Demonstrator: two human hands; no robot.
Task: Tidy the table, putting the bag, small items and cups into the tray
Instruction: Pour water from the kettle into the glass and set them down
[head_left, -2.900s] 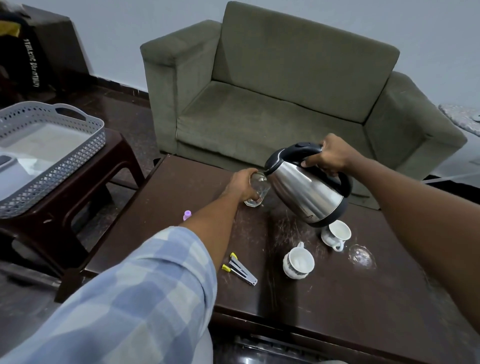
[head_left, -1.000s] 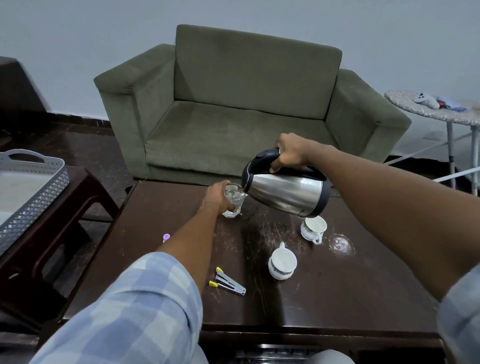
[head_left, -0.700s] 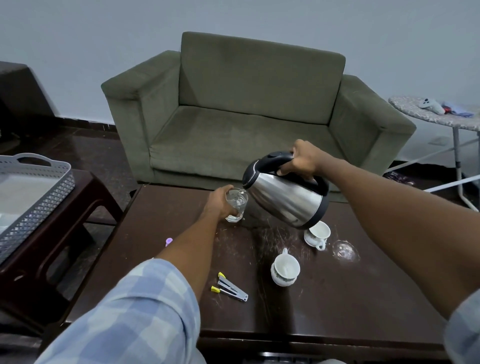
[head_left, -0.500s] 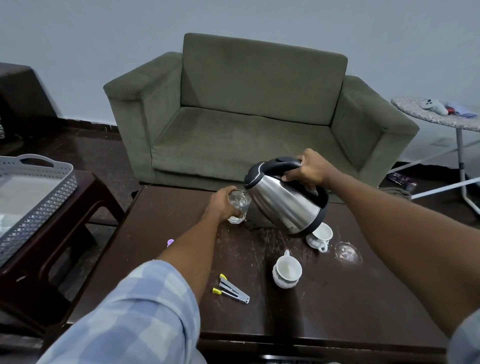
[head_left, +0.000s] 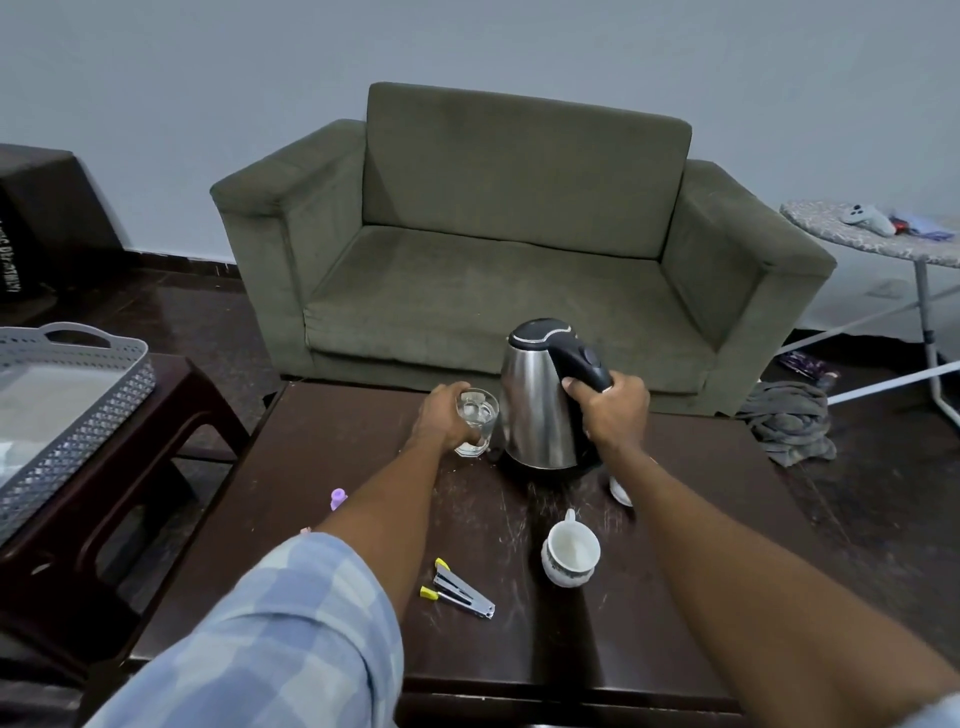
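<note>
My left hand (head_left: 441, 421) grips a clear glass (head_left: 477, 423) with water in it, standing on the dark wooden table (head_left: 322, 447). My right hand (head_left: 613, 410) holds the black handle of a steel kettle (head_left: 540, 405), which stands upright on the table right of the glass. A white cup (head_left: 570, 553) sits nearer to me. A second white cup (head_left: 621, 491) is mostly hidden behind my right forearm. A stapler-like tool with yellow tips (head_left: 460, 595) and a small purple item (head_left: 338, 498) lie on the table. The grey perforated tray (head_left: 78, 415) rests on a stool at the left.
A green sofa (head_left: 509, 249) stands behind the table. The dark stool (head_left: 156, 415) carrying the tray is left of the table. A grey cloth (head_left: 789, 421) lies on the floor at the right, under an ironing board (head_left: 872, 239).
The kettle has gone from tilted over the glass to standing upright on the table. My left hand has stayed on the glass, which now holds water.
</note>
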